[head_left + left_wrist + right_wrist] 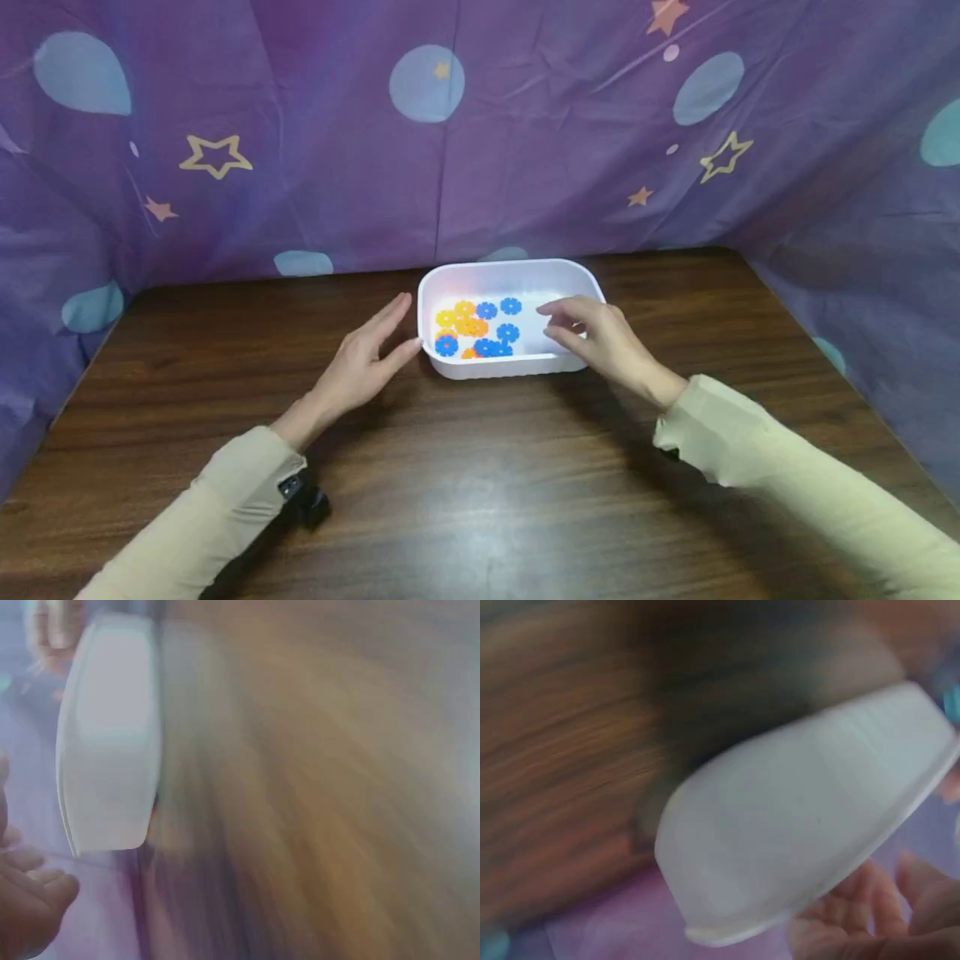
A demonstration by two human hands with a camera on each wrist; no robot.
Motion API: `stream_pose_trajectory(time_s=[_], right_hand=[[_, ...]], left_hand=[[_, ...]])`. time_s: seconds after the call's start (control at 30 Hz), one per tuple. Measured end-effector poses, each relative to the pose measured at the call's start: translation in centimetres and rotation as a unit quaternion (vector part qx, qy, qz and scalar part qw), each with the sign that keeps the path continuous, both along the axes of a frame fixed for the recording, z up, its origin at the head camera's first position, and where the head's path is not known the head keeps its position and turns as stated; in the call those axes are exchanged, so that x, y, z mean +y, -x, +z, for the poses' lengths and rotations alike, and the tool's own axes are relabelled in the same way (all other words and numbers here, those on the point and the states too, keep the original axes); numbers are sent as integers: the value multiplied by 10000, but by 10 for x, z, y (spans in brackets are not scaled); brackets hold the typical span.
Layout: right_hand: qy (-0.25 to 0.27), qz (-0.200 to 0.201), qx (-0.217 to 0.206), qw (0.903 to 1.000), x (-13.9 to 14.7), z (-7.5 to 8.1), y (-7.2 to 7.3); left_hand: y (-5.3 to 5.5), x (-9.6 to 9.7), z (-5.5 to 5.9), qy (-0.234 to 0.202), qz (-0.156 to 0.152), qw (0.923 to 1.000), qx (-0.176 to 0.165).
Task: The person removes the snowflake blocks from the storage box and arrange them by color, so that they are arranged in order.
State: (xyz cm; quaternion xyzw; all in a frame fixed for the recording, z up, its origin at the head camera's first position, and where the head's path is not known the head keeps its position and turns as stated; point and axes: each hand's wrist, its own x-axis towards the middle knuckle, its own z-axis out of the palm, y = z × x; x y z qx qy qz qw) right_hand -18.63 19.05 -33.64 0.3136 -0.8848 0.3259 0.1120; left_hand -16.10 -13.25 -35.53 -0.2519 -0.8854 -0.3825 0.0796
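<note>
A white plastic basin (512, 367) stands on the table in the head view. Inside, mostly toward its left half, lie several flower-shaped plastic pieces, among them a yellow piece (447, 318), an orange piece (477, 327) and a blue piece (507, 333). My left hand (360, 360) is beside the basin's left end, fingers extended, thumb tip right at the rim. My right hand (600, 335) reaches over the right end with bent fingers and thumb apart, nothing visible between them. Both wrist views are blurred; the basin's outer wall (112, 735) hides the pieces there.
The dark wooden table (420, 500) extends around the basin. Behind it and along the sides hangs a purple cloth (322, 167) with stars and balloon shapes, close to the table's back edge. A small black device (303, 498) is at the left cuff.
</note>
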Motion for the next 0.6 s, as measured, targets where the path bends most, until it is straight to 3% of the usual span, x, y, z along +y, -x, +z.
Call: stream_pose_trajectory(time_s=[0.07,0.17,0.3,0.47,0.6], right_hand=[[185,-302,-659,9972,-6,-1,14],[250,-396,-1443,9884,-12,-5,29],[146,-313,-2083,9775,-20,-8,39],[-223,-266,-2552,9663,-30,-9,46],[-730,-218,-2451,9665,-37,-10,51]], left_hand=[[11,6,-4,-490,373,9976,-310],[21,15,-11,-924,645,9912,-692],[28,23,-18,-1174,897,9830,-1090],[30,29,-21,-1229,1161,9754,-1417],[29,32,-21,-1284,1325,9729,-1392]])
